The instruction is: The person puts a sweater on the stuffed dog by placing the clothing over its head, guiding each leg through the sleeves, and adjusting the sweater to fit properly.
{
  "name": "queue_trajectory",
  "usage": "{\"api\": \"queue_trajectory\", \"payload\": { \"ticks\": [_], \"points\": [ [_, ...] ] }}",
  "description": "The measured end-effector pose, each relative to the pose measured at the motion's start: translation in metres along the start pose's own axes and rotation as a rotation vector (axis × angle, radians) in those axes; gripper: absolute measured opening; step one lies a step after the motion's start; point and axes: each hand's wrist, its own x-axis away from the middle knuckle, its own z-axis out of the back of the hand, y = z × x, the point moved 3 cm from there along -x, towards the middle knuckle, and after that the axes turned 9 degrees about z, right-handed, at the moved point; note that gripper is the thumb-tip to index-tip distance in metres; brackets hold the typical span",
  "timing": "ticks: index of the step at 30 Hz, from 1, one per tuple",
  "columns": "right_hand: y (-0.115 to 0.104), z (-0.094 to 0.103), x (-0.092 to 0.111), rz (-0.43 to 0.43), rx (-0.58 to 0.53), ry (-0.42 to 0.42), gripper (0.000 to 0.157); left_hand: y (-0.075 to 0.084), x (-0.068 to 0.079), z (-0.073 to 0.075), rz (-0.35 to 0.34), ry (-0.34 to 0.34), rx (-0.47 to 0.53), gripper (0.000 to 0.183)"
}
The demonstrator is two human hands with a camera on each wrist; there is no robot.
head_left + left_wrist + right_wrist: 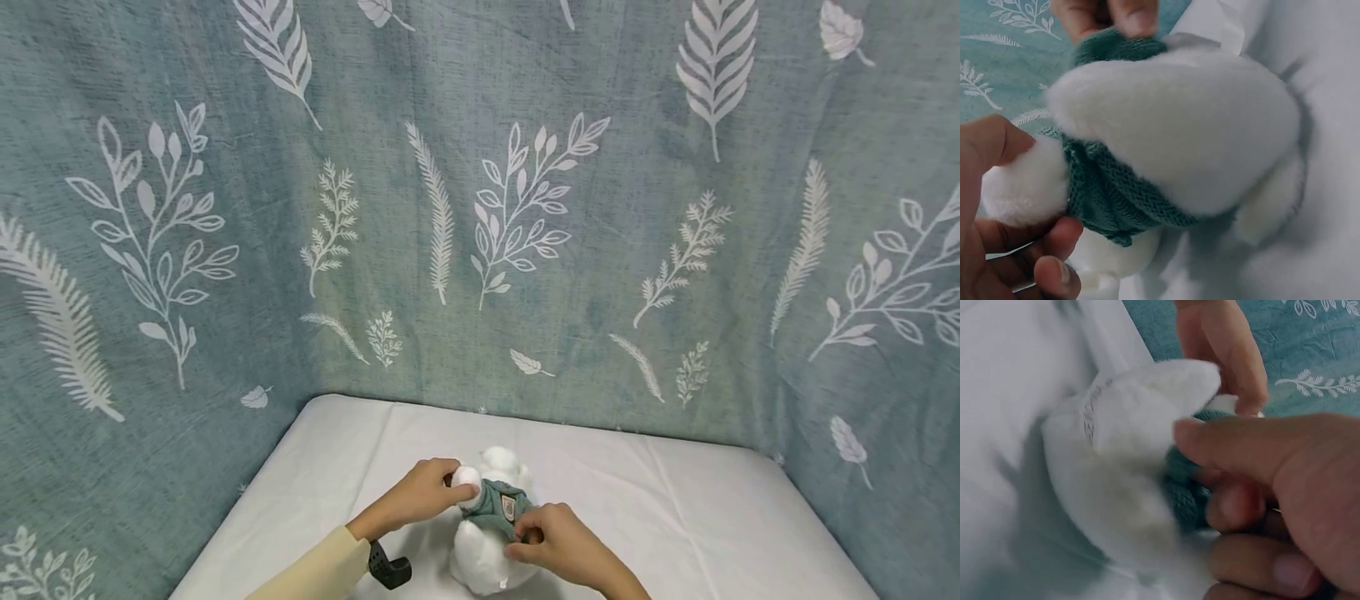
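A white plush toy (482, 560) in a green knitted sweater (497, 500) is on the white-covered surface, its head pointing away from me. My left hand (423, 493) grips a rounded white limb of the toy that pokes out of the sweater. In the left wrist view, the thumb is above this limb (1025, 181) and the fingers are curled beneath it. On the other side, my right hand (561, 543) pinches the sweater's edge between thumb and fingers. The right wrist view shows bunched green knit (1185, 500) at those fingertips. A pale label (508, 507) is on the sweater.
A white cloth with creases (637, 500) covers the surface. Blue-green curtain (480, 350) with white leaf patterns rises behind it and along both sides. A black strap device (389, 568) is at my left wrist, below the cream sleeve (322, 568).
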Motion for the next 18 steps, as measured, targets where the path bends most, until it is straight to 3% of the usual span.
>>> {"api": "queue_trajectory", "payload": {
  "ticks": [2,4,8,12,18],
  "points": [
    [-0.001,0.002,0.002,0.006,-0.054,-0.048,0.018,-0.001,-0.001,-0.001,0.006,-0.005,0.006,0.035],
    [-0.003,0.006,0.0,-0.006,-0.066,-0.043,0.031,-0.002,-0.002,-0.002,0.007,-0.008,0.007,0.036],
    [-0.01,0.015,-0.011,-0.049,0.034,0.128,0.042,-0.002,-0.003,-0.001,0.012,-0.006,0.012,0.037],
    [-0.016,0.013,-0.028,-0.075,0.194,0.269,0.029,-0.001,-0.003,0.001,0.014,-0.018,0.028,0.035],
    [-0.015,-0.005,-0.04,-0.131,0.312,0.229,0.028,0.0,-0.002,0.0,0.012,-0.049,0.026,0.037]
  ]
}}
